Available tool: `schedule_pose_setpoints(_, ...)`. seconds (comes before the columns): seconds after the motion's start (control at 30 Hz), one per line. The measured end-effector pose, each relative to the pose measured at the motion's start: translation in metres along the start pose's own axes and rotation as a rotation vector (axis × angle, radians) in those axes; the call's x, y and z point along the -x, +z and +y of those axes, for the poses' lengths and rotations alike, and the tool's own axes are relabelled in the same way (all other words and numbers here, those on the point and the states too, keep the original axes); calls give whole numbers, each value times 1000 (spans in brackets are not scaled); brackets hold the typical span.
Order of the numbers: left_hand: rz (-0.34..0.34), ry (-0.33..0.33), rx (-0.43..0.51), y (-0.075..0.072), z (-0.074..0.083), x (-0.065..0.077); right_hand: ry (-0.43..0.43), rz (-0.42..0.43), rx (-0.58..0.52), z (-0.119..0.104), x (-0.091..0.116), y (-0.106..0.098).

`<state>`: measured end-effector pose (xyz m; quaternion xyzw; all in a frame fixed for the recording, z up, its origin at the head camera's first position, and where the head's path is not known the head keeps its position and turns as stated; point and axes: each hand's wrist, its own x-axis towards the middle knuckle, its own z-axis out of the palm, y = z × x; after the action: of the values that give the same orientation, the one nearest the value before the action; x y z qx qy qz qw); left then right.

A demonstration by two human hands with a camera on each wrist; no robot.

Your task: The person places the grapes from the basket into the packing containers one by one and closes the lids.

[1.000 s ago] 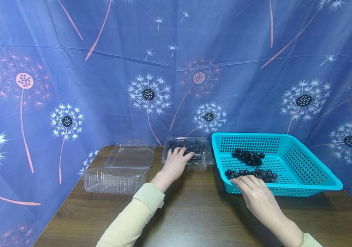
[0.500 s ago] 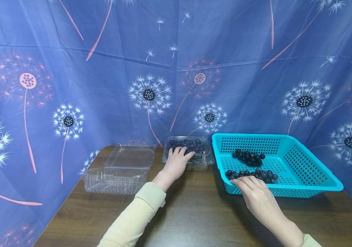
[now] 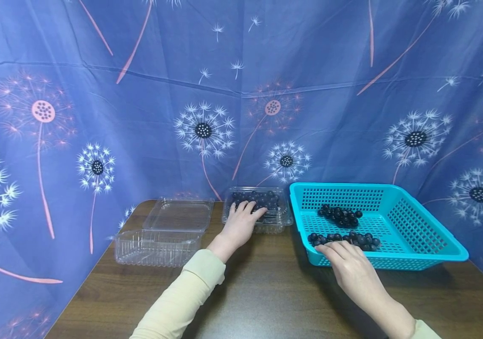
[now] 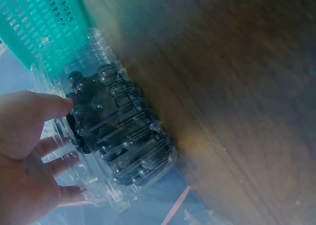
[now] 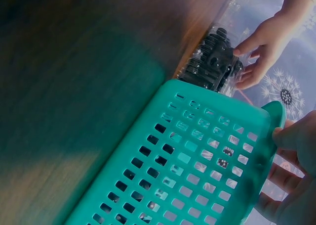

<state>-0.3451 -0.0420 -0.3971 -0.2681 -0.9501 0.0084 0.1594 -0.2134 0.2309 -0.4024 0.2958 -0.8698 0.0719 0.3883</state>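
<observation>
My left hand point(image 3: 240, 226) rests on top of a clear plastic clamshell box point(image 3: 285, 217) at the back centre. Dark grapes point(image 3: 267, 198) show through its plastic. From the left wrist camera, my thumb and spread fingers touch the top of the box point(image 4: 106, 44), with the grapes point(image 4: 131, 146) below. Over at the right, my right hand point(image 3: 353, 270) lies relaxed on the near rim of a turquoise basket point(image 3: 428, 256). Its fingers reach just over the rim, near a bunch of grapes point(image 3: 366, 240). A second grape bunch point(image 3: 341, 215) lies farther back in the basket.
A second clear clamshell box point(image 3: 156, 249) stands open at the left, its lid point(image 3: 180, 214) folded back toward the curtain. A blue dandelion-print curtain point(image 3: 148, 117) hangs right behind the wooden table point(image 3: 258, 292).
</observation>
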Motion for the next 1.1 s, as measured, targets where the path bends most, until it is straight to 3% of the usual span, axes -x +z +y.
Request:
schedule_pose_setpoints(0.37,-39,-3,4,-14,-1,9,-32,-1,-4,1,-4,-1)
schedule_pose_setpoints(0.63,-34,3,5,-46,6,19,-103,-27,-20,10,-10,-5)
schedule_pose_setpoints(0.83,-44,20,10,-71,10,29,-162,-68,-90,18,-15,-10)
schedule_pose_setpoints(1.1,9,70,-22,-88,5,42,-167,-153,-163,23,-17,-18)
